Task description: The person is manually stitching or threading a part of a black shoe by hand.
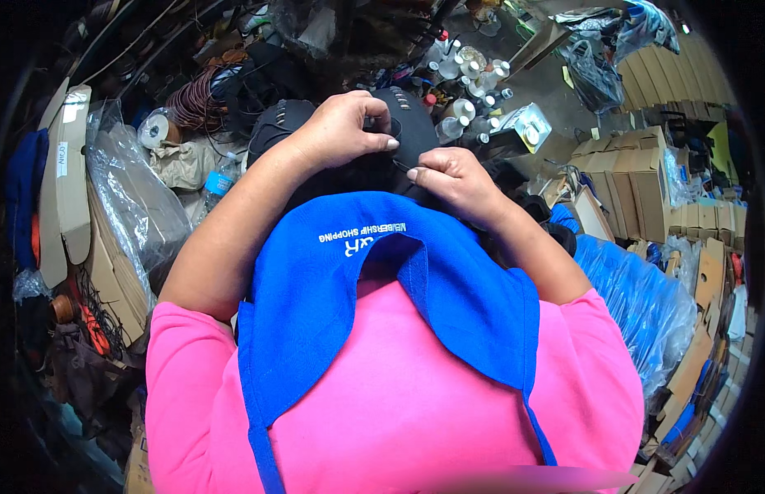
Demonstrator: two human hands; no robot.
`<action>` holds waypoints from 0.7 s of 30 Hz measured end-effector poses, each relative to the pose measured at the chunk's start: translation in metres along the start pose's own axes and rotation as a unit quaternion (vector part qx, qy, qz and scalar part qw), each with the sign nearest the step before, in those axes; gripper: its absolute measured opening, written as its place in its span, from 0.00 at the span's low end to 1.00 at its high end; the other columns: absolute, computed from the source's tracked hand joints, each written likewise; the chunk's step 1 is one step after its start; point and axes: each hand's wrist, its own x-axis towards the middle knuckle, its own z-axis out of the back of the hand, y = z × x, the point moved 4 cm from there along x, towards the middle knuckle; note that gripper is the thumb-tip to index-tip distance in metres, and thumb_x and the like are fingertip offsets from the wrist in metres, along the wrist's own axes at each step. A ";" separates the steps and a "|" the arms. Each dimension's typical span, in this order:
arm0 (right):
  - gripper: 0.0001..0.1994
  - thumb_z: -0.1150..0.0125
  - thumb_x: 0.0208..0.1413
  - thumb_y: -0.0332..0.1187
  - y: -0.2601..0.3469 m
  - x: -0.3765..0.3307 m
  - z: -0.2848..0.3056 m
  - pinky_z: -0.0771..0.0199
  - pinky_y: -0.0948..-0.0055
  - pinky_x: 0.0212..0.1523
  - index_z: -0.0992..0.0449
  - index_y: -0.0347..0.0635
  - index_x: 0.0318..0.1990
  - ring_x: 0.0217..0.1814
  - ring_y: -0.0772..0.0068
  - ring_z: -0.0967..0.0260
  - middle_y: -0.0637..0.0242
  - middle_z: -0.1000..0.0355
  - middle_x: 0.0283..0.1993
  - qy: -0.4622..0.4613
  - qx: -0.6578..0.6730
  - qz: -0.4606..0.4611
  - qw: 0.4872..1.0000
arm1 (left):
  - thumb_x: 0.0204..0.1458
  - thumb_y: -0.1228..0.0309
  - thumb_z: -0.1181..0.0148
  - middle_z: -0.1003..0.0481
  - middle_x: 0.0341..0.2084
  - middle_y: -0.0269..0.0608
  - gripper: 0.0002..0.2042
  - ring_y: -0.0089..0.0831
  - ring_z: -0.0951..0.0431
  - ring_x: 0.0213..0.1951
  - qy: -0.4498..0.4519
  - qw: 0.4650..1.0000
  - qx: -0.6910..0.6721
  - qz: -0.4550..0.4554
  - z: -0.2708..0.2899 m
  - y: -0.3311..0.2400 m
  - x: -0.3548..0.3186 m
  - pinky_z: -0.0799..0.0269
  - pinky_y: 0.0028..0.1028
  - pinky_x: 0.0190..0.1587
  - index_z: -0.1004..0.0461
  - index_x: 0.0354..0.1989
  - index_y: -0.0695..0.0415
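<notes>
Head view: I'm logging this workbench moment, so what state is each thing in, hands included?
Left hand: closed, gripping the black piece from above.
Right hand: closed, fingers pinched on the piece's edge.
Black piece: held up between both hands, off any surface.
Blue apron: worn over a pink shirt.
Tape roll: lying flat.
Small bottles: standing upright, clustered.
Cardboard boxes: stacked.

Soft, even daylight fills the middle of the view, bright and sharp, with little glare and only faint shadows. Toward the rim, straight edges bend and the corners fall into black vignette, dim and slightly blurred.
</notes>
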 end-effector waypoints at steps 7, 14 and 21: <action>0.14 0.44 0.53 0.32 0.024 -0.021 0.020 0.45 0.77 0.26 0.37 0.39 0.18 0.25 0.84 0.46 0.76 0.44 0.20 -0.080 0.112 0.037 0.990 | 0.39 0.68 0.32 0.28 0.26 0.39 0.11 0.30 0.27 0.32 -0.004 0.999 -0.028 0.019 0.008 0.015 0.003 0.32 0.28 0.36 0.26 0.26 0.60; 0.10 0.44 0.53 0.27 0.030 -0.006 0.036 0.37 0.77 0.37 0.23 0.38 0.42 0.31 0.77 0.38 0.70 0.35 0.29 -0.101 -0.099 0.111 0.984 | 0.46 0.71 0.37 0.29 0.29 0.35 0.10 0.24 0.28 0.36 0.112 0.973 -0.192 0.056 0.009 0.026 0.001 0.33 0.24 0.42 0.22 0.37 0.61; 0.13 0.42 0.46 0.26 0.015 0.009 0.022 0.32 0.70 0.33 0.21 0.48 0.41 0.31 0.63 0.33 0.62 0.34 0.28 -0.074 -0.230 0.136 0.961 | 0.46 0.75 0.40 0.24 0.34 0.39 0.12 0.26 0.25 0.40 0.147 0.966 -0.201 0.063 0.011 0.022 0.001 0.32 0.25 0.47 0.22 0.41 0.61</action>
